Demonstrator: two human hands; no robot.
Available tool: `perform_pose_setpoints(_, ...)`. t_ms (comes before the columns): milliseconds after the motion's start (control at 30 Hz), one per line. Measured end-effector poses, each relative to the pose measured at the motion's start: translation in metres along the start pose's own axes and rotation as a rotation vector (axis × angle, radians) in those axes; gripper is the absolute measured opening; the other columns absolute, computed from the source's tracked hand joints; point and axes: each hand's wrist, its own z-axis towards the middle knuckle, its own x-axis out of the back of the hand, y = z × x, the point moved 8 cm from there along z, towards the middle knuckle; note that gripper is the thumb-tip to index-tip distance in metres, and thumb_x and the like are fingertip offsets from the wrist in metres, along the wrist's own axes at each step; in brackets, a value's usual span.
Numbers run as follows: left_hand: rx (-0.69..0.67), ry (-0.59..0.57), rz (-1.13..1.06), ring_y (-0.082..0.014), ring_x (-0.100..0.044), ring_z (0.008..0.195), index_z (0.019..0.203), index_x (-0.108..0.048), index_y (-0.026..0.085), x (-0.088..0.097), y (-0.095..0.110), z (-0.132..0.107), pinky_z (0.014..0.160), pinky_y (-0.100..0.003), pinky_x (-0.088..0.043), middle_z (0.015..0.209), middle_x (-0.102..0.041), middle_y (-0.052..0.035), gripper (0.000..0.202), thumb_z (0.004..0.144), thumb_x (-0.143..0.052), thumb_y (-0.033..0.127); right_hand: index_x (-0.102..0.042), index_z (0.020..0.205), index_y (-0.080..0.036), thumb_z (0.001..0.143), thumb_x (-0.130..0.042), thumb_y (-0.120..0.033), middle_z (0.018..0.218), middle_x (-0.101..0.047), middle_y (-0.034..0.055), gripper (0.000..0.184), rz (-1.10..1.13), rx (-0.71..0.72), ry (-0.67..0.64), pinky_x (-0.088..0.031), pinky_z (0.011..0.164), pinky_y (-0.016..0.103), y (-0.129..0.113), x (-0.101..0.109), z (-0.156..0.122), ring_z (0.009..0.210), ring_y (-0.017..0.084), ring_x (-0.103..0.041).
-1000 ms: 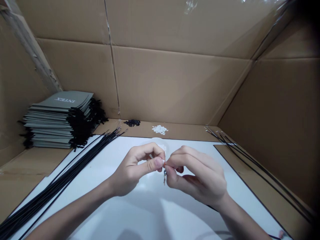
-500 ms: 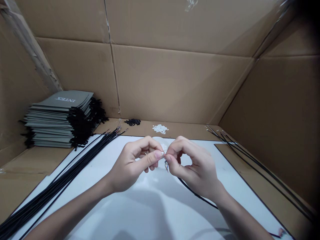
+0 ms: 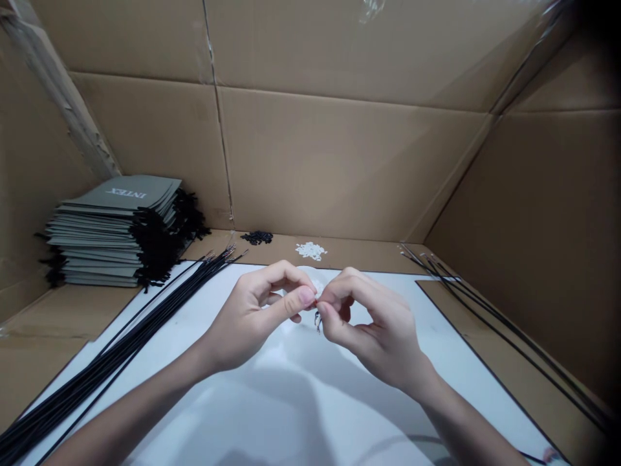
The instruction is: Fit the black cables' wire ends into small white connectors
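My left hand point(image 3: 262, 314) and my right hand point(image 3: 373, 323) meet fingertip to fingertip above the middle of the white tabletop point(image 3: 233, 414). Between the two pinches shows a short bit of red wire point(image 3: 315, 302). My right thumb and forefinger are closed on the wires, whose thin bare-ended strands point(image 3: 318, 320) hang just under the fingertips. My left thumb and forefinger are pressed together, hiding whatever they hold. Behind the fingers lies a partly covered group of small white pieces point(image 3: 317, 285).
On the left lie a bundle of black cables point(image 3: 145, 330) and a stack of grey INTEX sheets with black ties point(image 3: 111, 239). Small black pieces point(image 3: 259, 237) and white pieces point(image 3: 311, 250) lie at the back. More black cables point(image 3: 504, 323) run along the right. Cardboard walls point(image 3: 339, 155) enclose the table.
Both hands have shifted slightly to the left, still pinched together. The white bit at my left fingertips no longer shows, and the black cable below my right hand has gone out of sight.
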Motion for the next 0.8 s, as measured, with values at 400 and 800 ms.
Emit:
perform_pose_setpoints(400,0.085,0.090,-0.176,-0.0077,-0.064,0.066,0.103,-0.054,0.021,0.005,-0.006,-0.002,0.064,-0.016,-0.054,0.076,-0.071,0.0048,0.027,0.087,-0.076,0.020,-0.057,0.084,-0.021,0.090,-0.061,-0.006,0.067,-0.061,-0.0019,0.017,-0.280,0.148,0.054,-0.043,0.049,0.023,-0.014,0.003,-0.006,0.057,0.011,-0.053)
perform_pose_setpoints(800,0.058,0.126,-0.140,-0.0160,-0.073,0.074,0.109,-0.055,0.021,0.011,-0.005,-0.003,0.064,-0.023,-0.054,0.076,-0.076,0.0018,0.039,0.081,-0.082,0.022,-0.057,0.083,-0.021,0.089,-0.061,-0.006,0.063,-0.058,-0.0023,0.017,-0.303,0.143,0.081,-0.041,0.047,0.023,-0.018,0.006,-0.005,0.055,0.011,-0.052)
